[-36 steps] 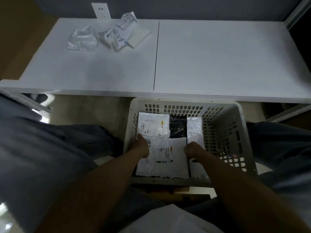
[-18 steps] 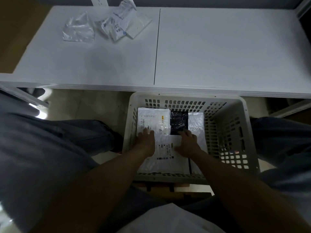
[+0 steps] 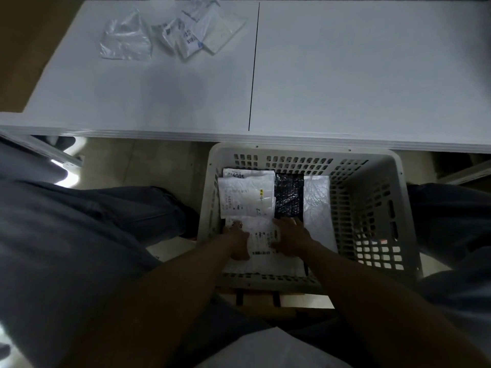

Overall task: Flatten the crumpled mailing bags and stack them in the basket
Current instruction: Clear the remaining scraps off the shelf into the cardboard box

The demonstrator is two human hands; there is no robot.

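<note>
Left hand [image 3: 237, 245] and right hand [image 3: 291, 239] lie flat, fingers spread, pressing the top mailing bag [image 3: 263, 264] at the basket's [image 3: 305, 151] 6 o'clock side — released too quickly, its springy plastic could puff up or slide askew, with crumpled bags [image 3: 172, 30] waiting at the table's [image 3: 345, 75] 11 o'clock.

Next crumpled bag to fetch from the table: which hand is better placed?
Probably the left hand. It and the right hand both press the top bag in the basket, but the crumpled bags lie far left on the table.
</note>
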